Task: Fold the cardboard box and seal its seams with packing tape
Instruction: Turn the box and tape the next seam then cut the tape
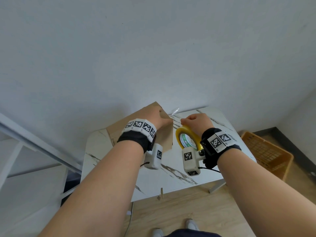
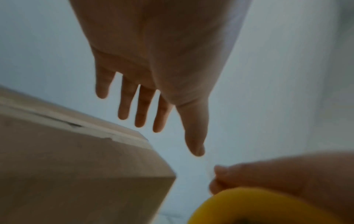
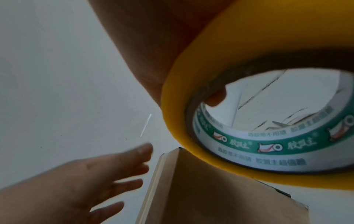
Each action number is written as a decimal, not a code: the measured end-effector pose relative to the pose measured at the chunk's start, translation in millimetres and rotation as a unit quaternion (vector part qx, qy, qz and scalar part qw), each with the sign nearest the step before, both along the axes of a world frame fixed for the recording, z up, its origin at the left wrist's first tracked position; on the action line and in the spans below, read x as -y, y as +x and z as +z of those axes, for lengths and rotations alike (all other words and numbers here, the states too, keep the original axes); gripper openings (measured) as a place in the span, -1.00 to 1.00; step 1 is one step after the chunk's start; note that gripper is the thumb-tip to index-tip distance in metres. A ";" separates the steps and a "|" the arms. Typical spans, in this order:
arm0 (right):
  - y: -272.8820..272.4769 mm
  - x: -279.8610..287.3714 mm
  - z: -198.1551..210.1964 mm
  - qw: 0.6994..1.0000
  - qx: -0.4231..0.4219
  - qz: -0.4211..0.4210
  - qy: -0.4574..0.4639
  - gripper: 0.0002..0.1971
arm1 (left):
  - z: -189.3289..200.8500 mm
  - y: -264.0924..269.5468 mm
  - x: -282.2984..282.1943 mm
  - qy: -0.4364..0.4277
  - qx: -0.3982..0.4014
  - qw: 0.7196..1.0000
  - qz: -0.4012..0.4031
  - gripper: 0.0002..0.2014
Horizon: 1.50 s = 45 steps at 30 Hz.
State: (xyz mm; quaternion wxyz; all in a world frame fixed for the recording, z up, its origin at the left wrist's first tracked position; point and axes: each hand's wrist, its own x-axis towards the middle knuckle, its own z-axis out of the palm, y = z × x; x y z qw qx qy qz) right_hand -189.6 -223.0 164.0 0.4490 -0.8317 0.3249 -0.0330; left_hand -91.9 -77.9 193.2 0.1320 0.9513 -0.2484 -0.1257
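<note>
Cardboard box (image 1: 136, 127) sits at the far left of the marble desk (image 1: 171, 175), centre of the head view, one brown side facing the camera. The left hand (image 1: 158, 119) reaches over its top corner with fingers straight and spread, gripping nothing. The right hand (image 1: 198, 121) is curled around the yellow tape roll (image 1: 187, 138), a fingertip hooked through the core, just right of the box. A thin clear tape strip (image 1: 175, 111) glints between the hands. The box looks light, stiff and hollow, likely to slide if pushed; bracing it flat on top seems wise. The free tape end will probably cling and curl, so pinch its edge.
</note>
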 end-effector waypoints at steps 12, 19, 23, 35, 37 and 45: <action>-11.8 6.0 8.5 1.000 0.010 0.010 0.004 -0.75 | 0.2 -0.8 32.2 -0.230 -0.100 0.966 0.064 -0.92; -19.2 23.4 9.4 0.997 -0.072 -0.005 0.030 -0.49 | 1.8 4.9 49.7 -0.215 -0.095 0.969 0.080 -0.83; -25.5 35.3 12.7 0.990 -0.046 -0.023 0.128 -0.52 | 4.8 13.2 55.9 -0.224 -0.082 0.965 0.114 -0.80; -20.2 42.6 13.4 0.990 -0.058 0.045 0.118 -0.58 | 0.8 34.3 49.6 -0.201 -0.070 0.958 0.192 -0.66; -24.2 39.0 12.0 0.992 -0.077 0.046 0.093 -0.54 | 1.4 37.1 47.4 -0.200 -0.068 0.957 0.197 -0.66; -11.2 32.6 23.1 0.990 -0.020 0.002 0.138 -0.58 | 7.1 65.3 34.3 -0.168 -0.071 0.957 0.227 -0.75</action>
